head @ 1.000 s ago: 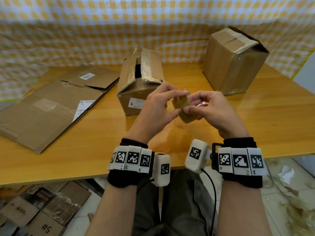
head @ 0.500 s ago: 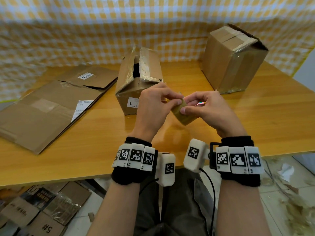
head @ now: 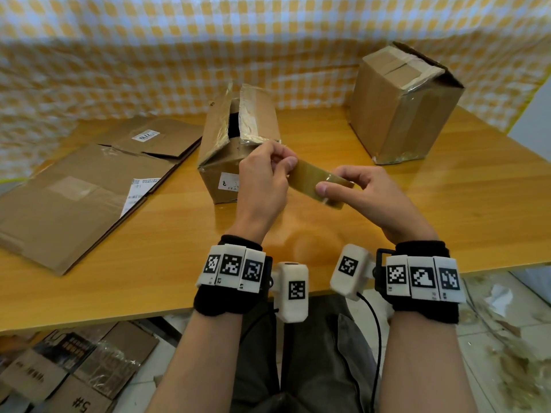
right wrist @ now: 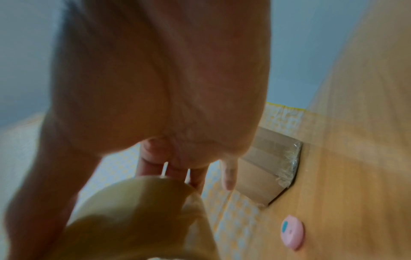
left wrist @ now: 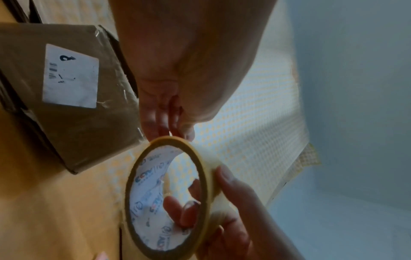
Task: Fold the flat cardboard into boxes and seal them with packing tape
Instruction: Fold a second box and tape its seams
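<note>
My right hand (head: pixel 331 186) grips the roll of brownish packing tape (head: pixel 334 193), with fingers through its white printed core (left wrist: pixel 151 197) and the thumb on the outer rim. My left hand (head: pixel 286 163) pinches the tape's free end, and a short strip (head: pixel 308 177) is stretched between the hands above the table. Just behind them stands a small folded cardboard box (head: pixel 238 144) with its top flaps ajar and a white label (left wrist: pixel 70 75) on its side. Flat cardboard (head: pixel 74 198) lies at the left.
A taller taped box (head: pixel 399 105) stands at the back right of the wooden table (head: pixel 462 210). A second flat cardboard piece (head: pixel 155 135) lies at the back left. A small pink round object (right wrist: pixel 292 231) lies on the table. More cardboard (head: pixel 59 368) lies on the floor.
The hands were close together on the roll; now the left hand has drawn the tape end leftward, and a strip spans the gap between them.
</note>
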A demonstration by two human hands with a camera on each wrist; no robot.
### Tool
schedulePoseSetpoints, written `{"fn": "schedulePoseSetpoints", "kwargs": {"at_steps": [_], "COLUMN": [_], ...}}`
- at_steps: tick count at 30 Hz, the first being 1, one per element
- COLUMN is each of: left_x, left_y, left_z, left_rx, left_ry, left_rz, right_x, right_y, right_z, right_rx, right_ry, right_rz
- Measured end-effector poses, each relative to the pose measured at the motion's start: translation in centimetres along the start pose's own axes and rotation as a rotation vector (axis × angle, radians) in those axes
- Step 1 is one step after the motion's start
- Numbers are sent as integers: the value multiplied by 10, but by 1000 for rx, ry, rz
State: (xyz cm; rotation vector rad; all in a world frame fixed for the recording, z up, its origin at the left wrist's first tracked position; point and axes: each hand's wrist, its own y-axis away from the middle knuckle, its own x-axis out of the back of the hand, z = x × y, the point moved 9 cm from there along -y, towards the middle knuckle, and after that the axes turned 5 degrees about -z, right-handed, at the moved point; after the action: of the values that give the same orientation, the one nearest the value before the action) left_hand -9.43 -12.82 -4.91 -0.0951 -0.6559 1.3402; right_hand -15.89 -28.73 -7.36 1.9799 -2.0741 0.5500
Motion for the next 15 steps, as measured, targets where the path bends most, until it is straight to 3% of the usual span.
{"fn": "schedulePoseSetpoints", "kwargs": {"at_steps": [15], "left_x": [1], "left_y": [-2], "left_z": [-12], "left_rx": [76], "left_ry": [134], "left_rz": [-23], "right_x": [3], "right_y": [-8], "right_z": [3], "right_rx": [56], "right_ry": [-45], "right_rz": [62]}}
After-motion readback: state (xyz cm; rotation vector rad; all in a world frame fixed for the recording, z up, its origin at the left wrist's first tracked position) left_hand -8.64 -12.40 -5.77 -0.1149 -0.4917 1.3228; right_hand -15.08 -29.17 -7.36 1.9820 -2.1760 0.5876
